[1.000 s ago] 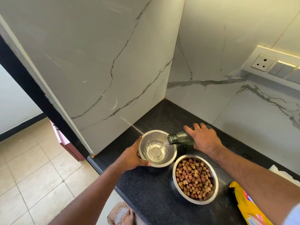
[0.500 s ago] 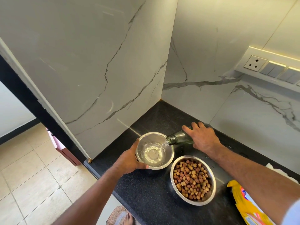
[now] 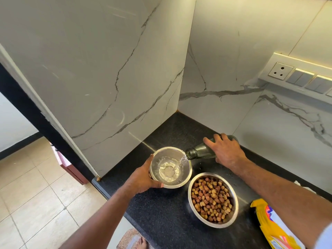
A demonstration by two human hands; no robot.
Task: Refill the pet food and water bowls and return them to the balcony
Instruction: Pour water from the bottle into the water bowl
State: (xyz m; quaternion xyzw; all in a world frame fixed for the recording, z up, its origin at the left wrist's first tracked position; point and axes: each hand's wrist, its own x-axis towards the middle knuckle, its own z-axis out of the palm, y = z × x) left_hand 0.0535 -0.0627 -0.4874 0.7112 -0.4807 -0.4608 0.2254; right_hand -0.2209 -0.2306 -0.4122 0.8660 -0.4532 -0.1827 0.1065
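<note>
Black counter (image 3: 161, 218): lower centre, front edge running diagonally beside open tiled floor (image 3: 36, 203) at lower left; marble walls close its far corner.
Kibble bowl (image 3: 213, 200): steel, full, lower centre-right.
Water bowl (image 3: 170, 167): just left of it, near the counter edge; left hand (image 3: 143, 178) wrapped around its rim.
Green bottle (image 3: 201, 152): tipped, pouring, clasped by right hand (image 3: 224, 151).
Yellow bag (image 3: 273, 229): lower right, print unreadable.

Shiny steel bowls (image 3: 170, 167), green glass bottle (image 3: 201, 152), speckled black stone counter (image 3: 167, 221)
</note>
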